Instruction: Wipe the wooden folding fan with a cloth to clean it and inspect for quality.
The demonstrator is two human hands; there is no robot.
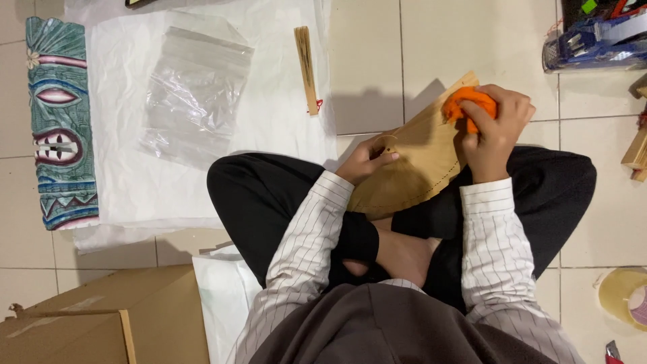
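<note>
Fan-shaped wooden piece (pixel 418 162), thin, stiff and probably light, rests across the person's crossed legs, the left hand (pixel 367 160) pinching its narrow pivot end while the right hand (pixel 495 128) presses a bunched, soft orange cloth (pixel 467 102) against its outer corner.

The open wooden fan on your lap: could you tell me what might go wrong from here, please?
1. The right hand presses an orange cloth on the open wooden fan's far corner; the thin slats might crack.
2. The left hand pinches only the pivot, so the fan could slip off the knee.
3. The closed fan on white paper lies within elbow reach.
</note>
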